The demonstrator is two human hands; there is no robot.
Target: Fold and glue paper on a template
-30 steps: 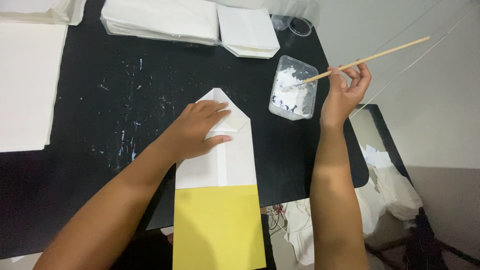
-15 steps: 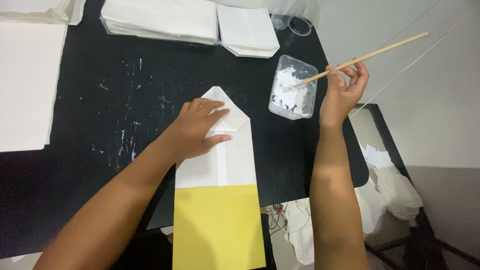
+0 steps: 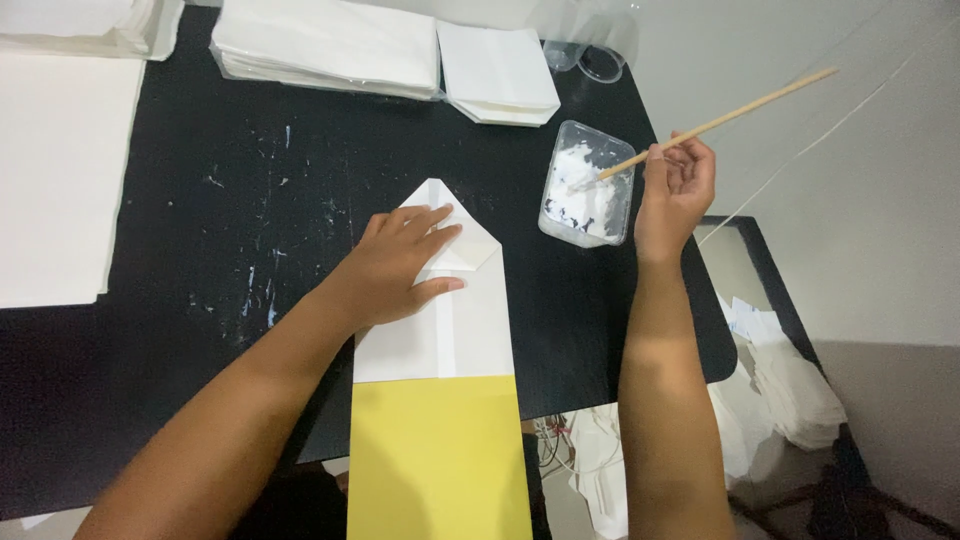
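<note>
My left hand [image 3: 398,265] lies flat on a white and yellow paper bag [image 3: 440,400], pressing down its folded, pointed end on the black table [image 3: 200,200]. My right hand [image 3: 675,190] grips a thin wooden stick [image 3: 720,122] whose lower tip dips into a clear plastic tub [image 3: 588,190] of white paste, just right of the bag's point.
Stacks of white folded paper [image 3: 330,45] and a smaller stack [image 3: 500,75] line the table's far edge. Large white sheets [image 3: 55,170] lie at the left. A clear plastic lid [image 3: 600,62] is behind the tub. Paper scraps [image 3: 790,380] lie on the floor at the right.
The stick's tip has stayed in the tub with only a slight shift of my right hand. My left hand keeps pressing the bag's fold.
</note>
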